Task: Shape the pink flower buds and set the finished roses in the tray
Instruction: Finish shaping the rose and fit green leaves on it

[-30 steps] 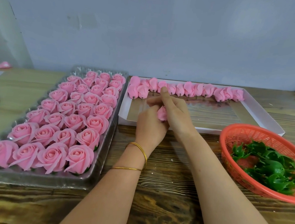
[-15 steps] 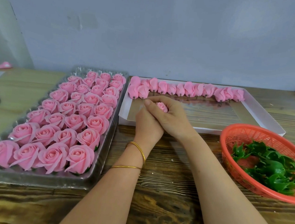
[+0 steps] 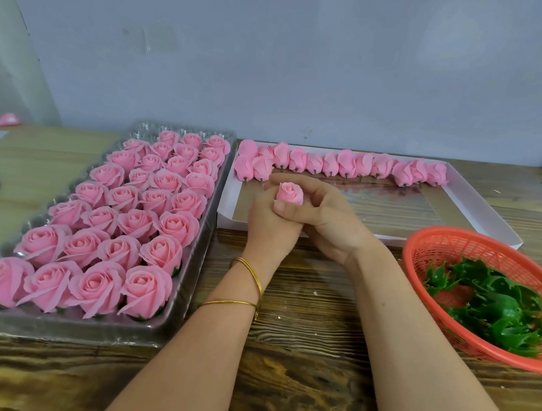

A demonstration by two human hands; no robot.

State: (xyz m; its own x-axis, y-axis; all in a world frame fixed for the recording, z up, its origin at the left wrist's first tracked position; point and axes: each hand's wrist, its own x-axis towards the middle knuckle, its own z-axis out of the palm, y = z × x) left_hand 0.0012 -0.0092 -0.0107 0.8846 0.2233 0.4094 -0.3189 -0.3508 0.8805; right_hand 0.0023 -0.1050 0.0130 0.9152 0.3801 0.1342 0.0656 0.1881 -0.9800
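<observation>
Your left hand (image 3: 269, 228) and right hand (image 3: 329, 215) curl together round one pink bud (image 3: 290, 193) over the white box (image 3: 491, 221), where a row of unshaped buds (image 3: 342, 164) remains, while finished roses (image 3: 123, 225) nearly fill the clear tray (image 3: 184, 129).

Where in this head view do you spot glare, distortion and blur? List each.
Head view: glare on the film in the box; wide-angle stretch bends the tray at its near rim; soft light, faint shadows; no blur, the bud is sharp.

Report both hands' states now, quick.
Left hand: fingers hidden, cannot tell.
Right hand: holding the pink rose bud, finger and thumb curled round it.
</observation>
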